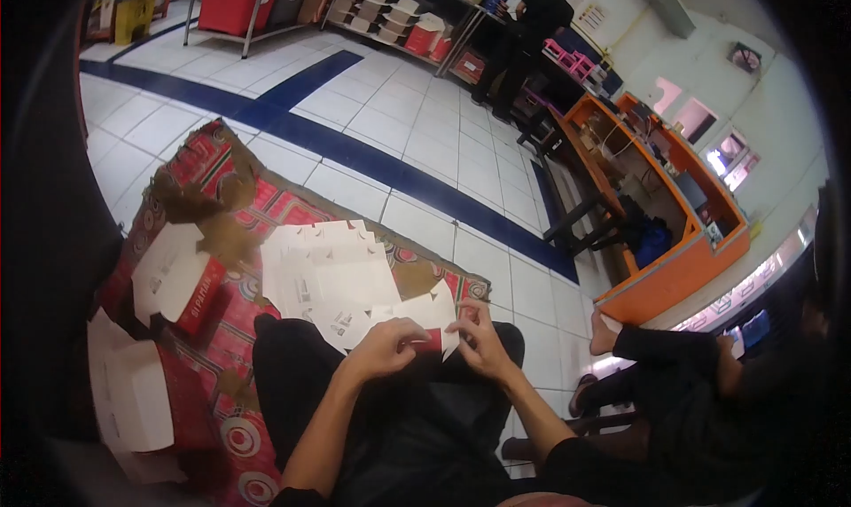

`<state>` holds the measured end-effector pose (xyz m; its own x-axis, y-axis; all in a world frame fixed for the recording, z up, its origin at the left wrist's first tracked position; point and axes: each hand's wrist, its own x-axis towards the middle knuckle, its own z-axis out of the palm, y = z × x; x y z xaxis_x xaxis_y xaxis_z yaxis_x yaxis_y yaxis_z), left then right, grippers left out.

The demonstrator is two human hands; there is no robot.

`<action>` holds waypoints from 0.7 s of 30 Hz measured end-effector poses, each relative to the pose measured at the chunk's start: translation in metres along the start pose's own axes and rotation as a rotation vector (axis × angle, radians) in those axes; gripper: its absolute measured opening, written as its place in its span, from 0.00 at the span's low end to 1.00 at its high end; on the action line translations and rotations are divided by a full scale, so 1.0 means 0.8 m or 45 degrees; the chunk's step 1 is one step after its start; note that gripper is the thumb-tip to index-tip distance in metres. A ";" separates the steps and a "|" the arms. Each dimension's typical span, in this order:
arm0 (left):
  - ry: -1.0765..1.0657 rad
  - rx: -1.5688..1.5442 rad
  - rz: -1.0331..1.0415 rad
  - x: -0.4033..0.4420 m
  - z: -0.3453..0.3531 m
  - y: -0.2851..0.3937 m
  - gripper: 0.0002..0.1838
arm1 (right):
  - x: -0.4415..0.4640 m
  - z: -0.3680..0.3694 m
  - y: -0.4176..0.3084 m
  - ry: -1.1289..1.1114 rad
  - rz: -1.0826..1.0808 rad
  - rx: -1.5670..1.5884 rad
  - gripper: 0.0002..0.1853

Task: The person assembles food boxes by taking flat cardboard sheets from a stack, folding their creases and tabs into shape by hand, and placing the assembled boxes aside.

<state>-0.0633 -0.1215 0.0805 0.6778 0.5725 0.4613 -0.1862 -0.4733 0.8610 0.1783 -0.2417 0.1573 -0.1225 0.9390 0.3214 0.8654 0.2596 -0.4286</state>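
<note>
A partly folded red-and-white cardboard food box (427,312) is above my lap. My left hand (387,349) pinches its near left side, close to a red panel. On the right edge, the bent fingers of my right hand (481,340) close on the white card. Just beyond lies a stack of flat white box blanks (330,272) with small printed marks. To my left stands a folded box (177,281) with a red printed side and its white lid open. Nearer to me sits another open box (142,396), white inside and red outside.
Beneath the boxes lies a worn red patterned mat (239,436) on white tiles. An orange counter (678,268) and a dark bench (589,175) stand at right. A seated person (700,374) is close by; another person (532,37) stands at the back near shelves (381,28) holding boxes.
</note>
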 end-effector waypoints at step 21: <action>-0.138 -0.166 -0.322 -0.016 0.002 -0.004 0.13 | -0.060 0.057 -0.046 0.252 0.561 0.258 0.11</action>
<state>-0.0700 -0.1286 0.0715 0.7848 0.5832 0.2096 -0.0872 -0.2310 0.9690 0.1305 -0.2864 0.1191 0.3427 0.9136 0.2189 0.7005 -0.0932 -0.7075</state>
